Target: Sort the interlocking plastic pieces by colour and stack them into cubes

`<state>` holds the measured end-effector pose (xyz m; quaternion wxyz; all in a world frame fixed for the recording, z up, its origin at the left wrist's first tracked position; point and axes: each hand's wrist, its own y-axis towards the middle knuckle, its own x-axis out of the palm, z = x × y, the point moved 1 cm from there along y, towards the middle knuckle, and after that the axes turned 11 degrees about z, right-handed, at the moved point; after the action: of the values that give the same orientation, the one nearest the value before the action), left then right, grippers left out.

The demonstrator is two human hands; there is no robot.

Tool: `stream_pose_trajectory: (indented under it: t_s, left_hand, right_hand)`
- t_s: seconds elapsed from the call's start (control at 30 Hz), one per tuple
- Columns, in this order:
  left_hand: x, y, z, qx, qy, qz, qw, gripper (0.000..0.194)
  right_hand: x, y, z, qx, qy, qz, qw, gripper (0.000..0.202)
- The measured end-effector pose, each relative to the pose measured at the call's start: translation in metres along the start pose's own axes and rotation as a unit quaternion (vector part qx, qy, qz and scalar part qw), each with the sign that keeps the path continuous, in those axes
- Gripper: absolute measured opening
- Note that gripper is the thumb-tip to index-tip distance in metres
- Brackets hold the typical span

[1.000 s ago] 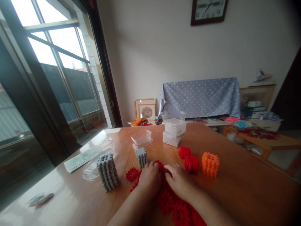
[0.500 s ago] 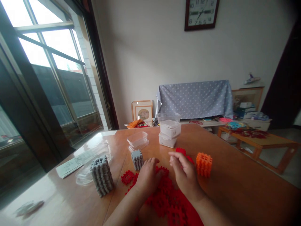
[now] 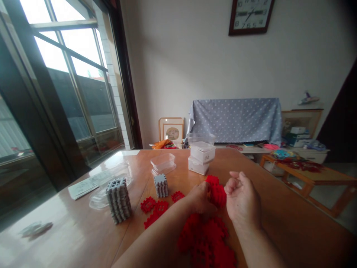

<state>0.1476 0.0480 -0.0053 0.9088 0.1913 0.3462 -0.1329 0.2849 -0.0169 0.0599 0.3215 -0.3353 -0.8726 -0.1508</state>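
My left hand reaches across to an upright red stack of notched pieces, its fingers and thumb closed at the stack's left side. Close to the right side of this stack is my right hand, palm turned left and fingers curled in, with nothing visible in them. A heap of flat red notched pieces lies below and between my forearms. More loose red pieces are to the left of my left forearm. The orange stack cannot be seen.
A tall grey stack and a shorter grey stack stand on the wooden table. Clear lids, a paper sheet and an open clear tub lie behind. White boxes are piled at the back.
Both hands have moved right, my left hand from the loose red pieces to the red stack. My right hand now covers where the orange stack was seen. The view has shifted slightly.
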Motion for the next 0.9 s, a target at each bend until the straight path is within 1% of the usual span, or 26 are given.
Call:
stream_pose_trajectory:
  t_s: [0.1, 0.17, 0.4, 0.53, 0.73, 0.9]
  left_hand:
    - [0.002, 0.003, 0.002, -0.013, 0.042, -0.007, 0.999, 0.072]
    - [0.003, 0.005, 0.003, -0.016, 0.050, -0.015, 0.999, 0.074]
    - [0.007, 0.013, 0.004, -0.036, 0.086, -0.051, 0.994, 0.088]
    - [0.007, 0.013, 0.004, -0.040, 0.076, -0.046, 0.995, 0.088]
    - [0.007, 0.012, 0.002, -0.028, 0.067, -0.029, 0.997, 0.080]
    - [0.008, 0.012, 0.003, -0.016, 0.071, -0.023, 0.997, 0.080]
  right_hand:
    - [0.000, 0.001, 0.000, 0.012, 0.008, 0.006, 1.000, 0.028]
    - [0.000, 0.002, -0.001, 0.021, 0.013, 0.009, 1.000, 0.027]
    - [0.002, 0.003, -0.002, 0.025, 0.021, 0.014, 0.999, 0.027]
    - [0.001, 0.004, 0.001, 0.028, 0.018, 0.010, 0.999, 0.027]
    - [-0.003, 0.008, 0.002, 0.023, 0.016, 0.014, 1.000, 0.027]
    - [-0.002, 0.007, 0.002, 0.027, 0.014, 0.014, 0.999, 0.026]
